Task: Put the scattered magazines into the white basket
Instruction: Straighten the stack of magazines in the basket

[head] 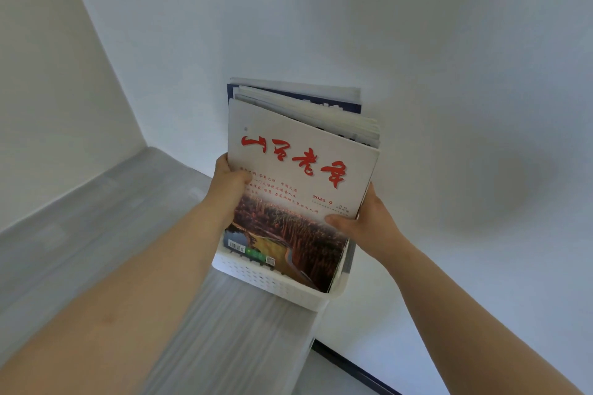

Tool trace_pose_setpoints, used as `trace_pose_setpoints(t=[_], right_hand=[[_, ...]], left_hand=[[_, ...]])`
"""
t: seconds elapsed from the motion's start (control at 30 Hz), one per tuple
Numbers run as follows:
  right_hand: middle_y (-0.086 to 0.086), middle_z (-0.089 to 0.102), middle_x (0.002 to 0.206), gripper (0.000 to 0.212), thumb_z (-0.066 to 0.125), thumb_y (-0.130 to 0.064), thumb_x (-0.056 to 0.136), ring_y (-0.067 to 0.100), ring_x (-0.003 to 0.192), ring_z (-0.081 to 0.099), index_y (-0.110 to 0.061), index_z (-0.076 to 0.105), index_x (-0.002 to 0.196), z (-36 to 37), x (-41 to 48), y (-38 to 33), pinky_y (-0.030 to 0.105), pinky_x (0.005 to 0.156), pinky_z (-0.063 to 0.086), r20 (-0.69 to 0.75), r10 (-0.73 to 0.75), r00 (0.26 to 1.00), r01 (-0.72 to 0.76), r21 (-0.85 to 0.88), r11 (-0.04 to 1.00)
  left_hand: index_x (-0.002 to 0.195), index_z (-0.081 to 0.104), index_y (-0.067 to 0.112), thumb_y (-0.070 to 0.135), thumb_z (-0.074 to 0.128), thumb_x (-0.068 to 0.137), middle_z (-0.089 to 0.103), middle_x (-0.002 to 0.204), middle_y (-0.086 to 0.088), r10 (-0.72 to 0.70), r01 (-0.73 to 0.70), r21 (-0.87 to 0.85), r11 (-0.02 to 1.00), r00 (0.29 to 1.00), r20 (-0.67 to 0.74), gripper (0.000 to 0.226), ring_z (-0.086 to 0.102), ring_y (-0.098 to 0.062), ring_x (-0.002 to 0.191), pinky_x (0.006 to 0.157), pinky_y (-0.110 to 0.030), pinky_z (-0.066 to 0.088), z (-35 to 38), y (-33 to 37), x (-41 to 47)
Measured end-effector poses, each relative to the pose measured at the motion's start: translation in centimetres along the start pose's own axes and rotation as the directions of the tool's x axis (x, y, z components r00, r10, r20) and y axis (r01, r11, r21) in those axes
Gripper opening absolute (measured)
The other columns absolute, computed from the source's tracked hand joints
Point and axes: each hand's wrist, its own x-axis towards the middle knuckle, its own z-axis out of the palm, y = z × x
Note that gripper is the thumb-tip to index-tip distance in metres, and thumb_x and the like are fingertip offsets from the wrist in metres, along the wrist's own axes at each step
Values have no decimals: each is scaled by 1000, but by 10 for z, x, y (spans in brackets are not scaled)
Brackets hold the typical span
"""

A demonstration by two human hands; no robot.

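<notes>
A stack of several magazines (298, 170) stands upright with its lower edge inside the white perforated basket (276, 282). The front cover is white with red brush lettering above a photo of a reddish forest. Behind it more magazines lean against the white wall, one with a dark blue cover. My left hand (229, 184) grips the stack's left edge, thumb on the front cover. My right hand (362, 218) grips the right edge lower down, thumb pressed on the cover. The basket's interior is mostly hidden by the magazines.
The basket sits on a grey floor (106, 228) against a white wall (417, 74). Another white wall (48, 74) closes the left side, forming a corner. A dark baseboard strip (353, 365) runs along the wall at lower right.
</notes>
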Motion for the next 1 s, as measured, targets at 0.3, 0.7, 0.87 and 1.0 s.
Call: trace_pose_setpoints(t=[0.3,0.7,0.87,1.0], right_hand=[[-11,44,108,66,73,-18,72,7,101,41,-20,31,123,-2,-6,9,24,81,40,-37,35,999,-32,76,997],[8,60,122,63,66,-41,75,25,107,58,-8,45,124,5,16,-7,30,81,47,-101,236,967,-237,4,972],[8,59,121,64,65,-45,75,27,107,58,-7,43,122,3,15,-6,31,79,46,-116,234,965,-241,-52,969],[6,60,122,56,66,-39,76,23,105,58,-9,45,119,-3,9,-4,31,81,46,-99,196,976,-199,-27,980]], left_hand=[[106,49,23,16,36,88,61,94,1,100,-95,-76,993,993,63,23,59,-19,87,69,-34,49,-6,16,10],[88,57,39,61,6,86,63,111,-8,95,-108,119,987,989,112,55,59,-28,103,93,-48,47,-8,33,19],[83,56,36,60,8,87,64,98,-4,108,-117,161,980,992,61,54,62,-23,90,81,-39,51,-11,30,20],[78,54,34,62,11,86,62,76,6,86,-89,228,970,996,24,52,60,-12,70,53,-21,44,-3,32,21]])
